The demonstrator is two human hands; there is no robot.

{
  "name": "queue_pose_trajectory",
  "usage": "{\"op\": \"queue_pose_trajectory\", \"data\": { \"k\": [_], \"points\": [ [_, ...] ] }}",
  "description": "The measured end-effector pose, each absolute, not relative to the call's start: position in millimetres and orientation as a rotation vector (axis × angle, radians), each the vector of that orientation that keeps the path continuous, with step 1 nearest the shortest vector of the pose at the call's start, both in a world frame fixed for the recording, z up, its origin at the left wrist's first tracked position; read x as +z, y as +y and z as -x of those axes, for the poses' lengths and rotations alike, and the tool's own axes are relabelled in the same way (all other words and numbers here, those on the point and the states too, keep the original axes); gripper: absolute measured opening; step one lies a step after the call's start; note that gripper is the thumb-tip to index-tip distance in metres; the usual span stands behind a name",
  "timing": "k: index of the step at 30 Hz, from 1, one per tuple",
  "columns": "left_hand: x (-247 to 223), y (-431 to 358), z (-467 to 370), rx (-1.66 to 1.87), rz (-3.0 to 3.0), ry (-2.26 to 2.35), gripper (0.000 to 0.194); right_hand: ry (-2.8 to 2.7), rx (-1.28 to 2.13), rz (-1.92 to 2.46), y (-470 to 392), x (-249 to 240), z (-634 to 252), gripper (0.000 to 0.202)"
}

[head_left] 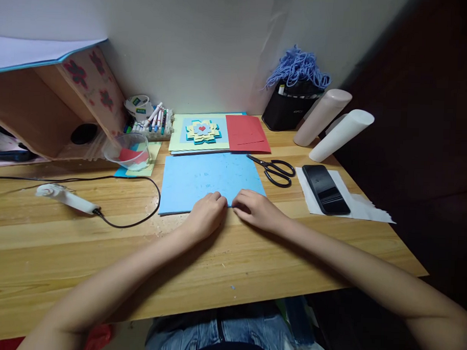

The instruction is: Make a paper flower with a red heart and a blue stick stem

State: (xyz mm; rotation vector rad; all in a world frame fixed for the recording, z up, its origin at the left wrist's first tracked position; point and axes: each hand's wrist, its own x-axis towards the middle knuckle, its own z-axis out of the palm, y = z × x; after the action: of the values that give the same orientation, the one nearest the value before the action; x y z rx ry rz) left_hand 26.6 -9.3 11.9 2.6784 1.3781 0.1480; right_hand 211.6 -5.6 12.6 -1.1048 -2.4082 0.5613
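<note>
A light blue sheet of paper or card (214, 177) lies flat on the wooden desk, apparently on top of other sheets. My left hand (209, 211) rests at its near edge, fingers curled and pressed together. Close beside it, my right hand (253, 209) is curled the same way, thumb and forefinger pinched at that edge. Only a narrow gap separates the fingertips; whatever they pinch is too small or hidden to make out. Black-handled scissors (276, 172) lie just right of the sheet.
Behind are a layered paper flower (203, 131) and red paper (248, 133). A glue gun (67, 198) with its cord lies left, near a plastic bowl (127, 150) and markers (157, 118). A phone (325, 189), two paper tubes (342, 135) and a black holder (291, 108) stand or lie right.
</note>
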Motion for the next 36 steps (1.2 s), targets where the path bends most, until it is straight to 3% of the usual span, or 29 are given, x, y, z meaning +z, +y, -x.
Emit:
{"op": "queue_pose_trajectory", "data": {
  "k": [24, 36],
  "points": [
    [7.0, -22.7, 66.0, 0.286, -2.657, 1.519, 0.019, -2.343, 0.608, 1.102, -4.0, 3.8, -203.1, 0.012],
    [27.9, -18.0, 97.3, 0.332, -2.089, 1.669, 0.016, -2.382, 0.505, 1.059, -7.3, -0.5, -202.7, 0.016]
  ]
}}
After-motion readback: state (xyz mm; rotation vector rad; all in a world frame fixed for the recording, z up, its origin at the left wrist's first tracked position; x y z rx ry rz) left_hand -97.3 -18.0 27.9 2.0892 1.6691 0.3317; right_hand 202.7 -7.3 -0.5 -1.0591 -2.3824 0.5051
